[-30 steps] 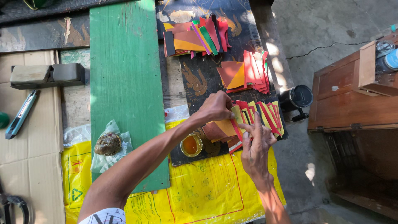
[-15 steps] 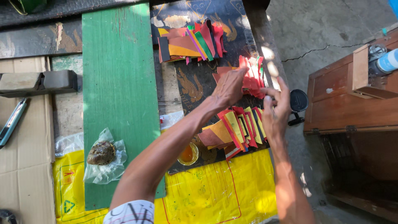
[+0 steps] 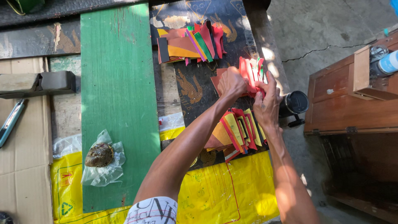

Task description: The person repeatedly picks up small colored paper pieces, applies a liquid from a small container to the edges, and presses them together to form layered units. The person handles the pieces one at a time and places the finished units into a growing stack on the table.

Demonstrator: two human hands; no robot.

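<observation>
My left hand [image 3: 232, 83] and my right hand [image 3: 267, 99] are both closed on a fanned stack of red paper pieces [image 3: 248, 70] on the dark printed board [image 3: 190, 91]. Just below my hands lies a second fan of red, yellow and orange paper pieces [image 3: 238, 130]. A third pile of mixed red, orange, green and yellow pieces [image 3: 190, 43] lies farther away on the same board. My forearms cross the lower middle of the view.
A green plank [image 3: 118, 83] runs down the left-centre, with a brown lump in a clear plastic bag [image 3: 100, 157] on it. A yellow plastic sheet [image 3: 215, 195], cardboard [image 3: 20, 157], a black cup [image 3: 294, 103] and a wooden box [image 3: 352, 99] surround the work spot.
Both hands moved up from the lower fan of paper pieces to the red stack above it and closed on it. The camera view shifted slightly.
</observation>
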